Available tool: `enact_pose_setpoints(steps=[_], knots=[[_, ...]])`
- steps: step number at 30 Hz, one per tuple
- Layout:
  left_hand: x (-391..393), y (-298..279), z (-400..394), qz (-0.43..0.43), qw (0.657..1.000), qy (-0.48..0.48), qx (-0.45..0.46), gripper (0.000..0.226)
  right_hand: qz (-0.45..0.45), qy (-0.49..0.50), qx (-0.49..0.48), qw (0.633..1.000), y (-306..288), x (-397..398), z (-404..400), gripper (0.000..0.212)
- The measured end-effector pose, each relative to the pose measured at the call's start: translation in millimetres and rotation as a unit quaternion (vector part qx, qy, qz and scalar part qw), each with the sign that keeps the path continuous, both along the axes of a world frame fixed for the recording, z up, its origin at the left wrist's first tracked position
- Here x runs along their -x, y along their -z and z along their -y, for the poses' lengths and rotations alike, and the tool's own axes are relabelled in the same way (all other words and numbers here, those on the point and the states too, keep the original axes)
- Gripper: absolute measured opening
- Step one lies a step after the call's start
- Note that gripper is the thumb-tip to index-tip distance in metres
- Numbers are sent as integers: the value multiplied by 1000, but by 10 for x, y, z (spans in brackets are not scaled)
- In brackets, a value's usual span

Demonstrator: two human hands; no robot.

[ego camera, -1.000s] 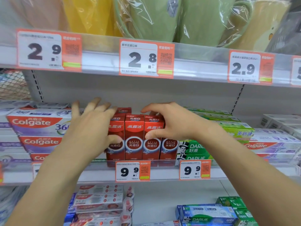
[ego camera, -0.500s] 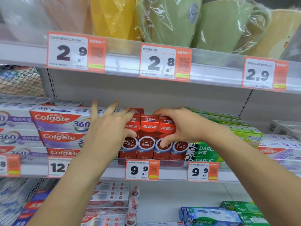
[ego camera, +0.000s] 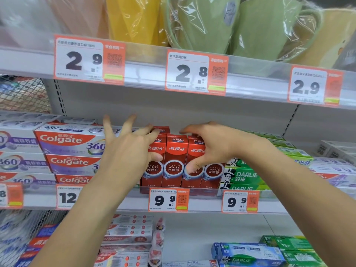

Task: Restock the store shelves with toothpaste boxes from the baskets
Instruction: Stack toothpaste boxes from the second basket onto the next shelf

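Observation:
Several red Optic White toothpaste boxes (ego camera: 174, 160) stand upright side by side on the middle shelf (ego camera: 204, 201), behind a 9.9 price tag. My left hand (ego camera: 129, 151) is at the leftmost red box, its thumb on the box's front and its fingers spread straight above the tops. My right hand (ego camera: 217, 147) grips a red box further right, fingers curled over its top and thumb pressed on its face. No basket is in view.
Stacked Colgate 360 boxes (ego camera: 71, 143) lie left of the red ones, and green Darlie boxes (ego camera: 244, 176) lie right. Wrapped cups (ego camera: 202, 22) fill the shelf above. More toothpaste boxes (ego camera: 129, 234) sit on the shelf below.
My left hand's fingers have lifted and spread wider over the red boxes. My right hand keeps its hold. The view has shifted left and slightly up.

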State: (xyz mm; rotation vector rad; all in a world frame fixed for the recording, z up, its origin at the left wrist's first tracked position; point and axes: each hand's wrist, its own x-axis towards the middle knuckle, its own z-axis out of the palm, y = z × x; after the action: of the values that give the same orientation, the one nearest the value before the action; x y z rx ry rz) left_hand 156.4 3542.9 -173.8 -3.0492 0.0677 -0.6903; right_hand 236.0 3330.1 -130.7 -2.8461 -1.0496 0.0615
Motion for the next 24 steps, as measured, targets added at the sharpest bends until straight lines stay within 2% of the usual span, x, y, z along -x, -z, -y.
enact_pose_setpoints(steps=[4, 6, 8, 15, 20, 24], knots=[[10, 41, -69, 16, 1000, 4, -2, 82, 7, -12, -85, 996, -104, 44, -324, 102], [21, 57, -150, 33, 999, -5, 13, 97, -13, -18, -67, 997, -109, 19, -516, 100], [38, 55, -263, 42, 999, -29, 16, 103, -27, -25, -28, 999, -84, -17, -662, 99], [71, 172, -460, 67, 997, -19, 22, 79, -36, -39, -27, 998, -88, -55, -798, 80], [89, 162, -489, 58, 998, -3, 10, 95, -44, -41, -10, 998, -170, -69, -899, 64], [72, 189, -493, 66, 998, -9, -2, 93, -46, -35, -4, 998, -176, -78, -902, 62]])
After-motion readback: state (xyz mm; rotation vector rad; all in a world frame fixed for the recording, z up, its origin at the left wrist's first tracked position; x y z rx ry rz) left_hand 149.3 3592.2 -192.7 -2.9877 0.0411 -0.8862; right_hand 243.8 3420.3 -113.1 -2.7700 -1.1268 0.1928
